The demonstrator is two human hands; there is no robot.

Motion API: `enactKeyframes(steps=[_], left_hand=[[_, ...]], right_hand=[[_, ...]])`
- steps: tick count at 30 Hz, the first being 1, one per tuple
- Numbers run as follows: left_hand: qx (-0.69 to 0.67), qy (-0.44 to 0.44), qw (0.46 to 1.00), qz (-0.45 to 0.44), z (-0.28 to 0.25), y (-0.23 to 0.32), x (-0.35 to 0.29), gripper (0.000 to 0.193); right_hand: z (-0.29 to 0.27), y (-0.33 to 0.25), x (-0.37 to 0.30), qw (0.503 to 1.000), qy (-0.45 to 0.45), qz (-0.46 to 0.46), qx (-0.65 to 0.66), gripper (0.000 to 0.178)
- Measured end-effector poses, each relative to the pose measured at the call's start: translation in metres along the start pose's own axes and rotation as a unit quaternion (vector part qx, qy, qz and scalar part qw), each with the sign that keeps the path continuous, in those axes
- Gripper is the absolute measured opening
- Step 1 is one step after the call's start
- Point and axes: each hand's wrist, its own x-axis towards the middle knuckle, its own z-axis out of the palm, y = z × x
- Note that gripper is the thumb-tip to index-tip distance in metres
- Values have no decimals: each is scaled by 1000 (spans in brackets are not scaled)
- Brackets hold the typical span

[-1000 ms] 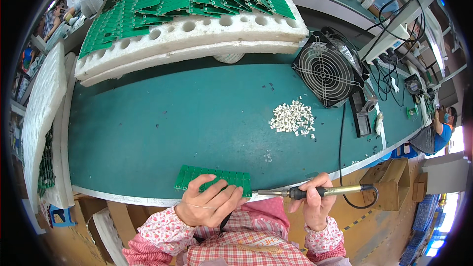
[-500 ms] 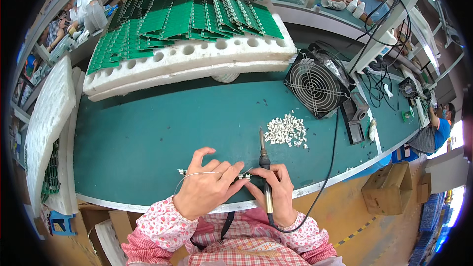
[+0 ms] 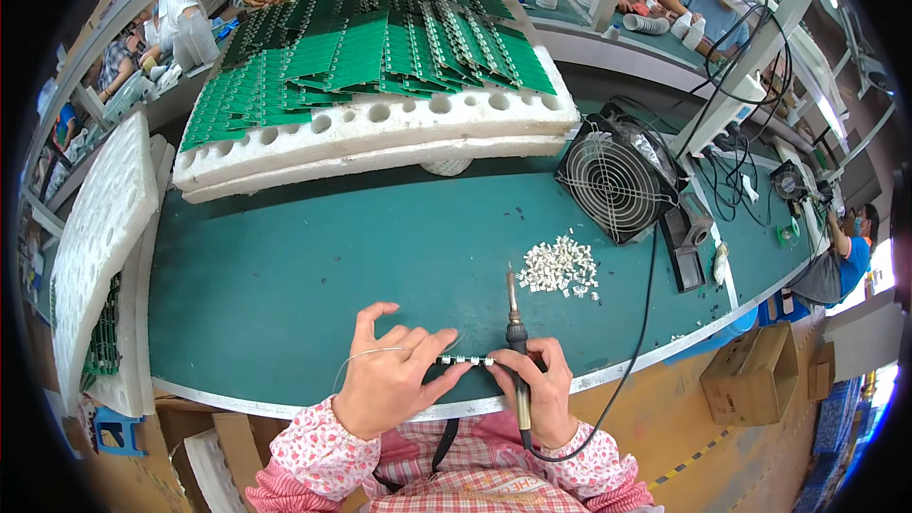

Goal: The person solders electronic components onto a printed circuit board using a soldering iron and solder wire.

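Note:
Near the table's front edge, a narrow green circuit board strip (image 3: 464, 360) with small white parts is held edge-on between my hands. My left hand (image 3: 391, 375) grips its left end with thumb and fingers, the index finger raised. A thin solder wire (image 3: 375, 351) runs across the back of that hand. My right hand (image 3: 543, 388) is closed round a soldering iron (image 3: 516, 334), its tip pointing up and away from the strip. The right thumb and index finger touch the strip's right end. Beyond the iron lies a pile of small white connectors (image 3: 560, 266).
Green boards (image 3: 332, 57) stand in rows in a white foam block (image 3: 380, 144) at the back. A black fan (image 3: 613, 185) and a black stand (image 3: 682, 247) are at right, with the iron's cord (image 3: 632, 351) nearby. Foam sheets (image 3: 104, 247) lean left. Co-workers sit beyond.
The strip has turned and now shows more between my hands. The left index finger and the wire have shifted. The whole view has moved slightly, lowering the table in it.

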Motion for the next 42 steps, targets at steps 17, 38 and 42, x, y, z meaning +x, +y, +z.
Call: enactKeyframes(steps=[17, 38, 42], left_hand=[[14, 19, 999, -26, -19, -19, -23, 36], [-93, 22, 985, -147, -33, -40, -48, 35], [-92, 31, 981, -165, -32, -36, -47, 34]], right_hand=[[2, 1, -5, 1000, 11, -24, -12, 35], [0, -2, -5, 1000, 6, -29, -7, 32], [0, -1, -6, 999, 7, -30, -9, 33]])
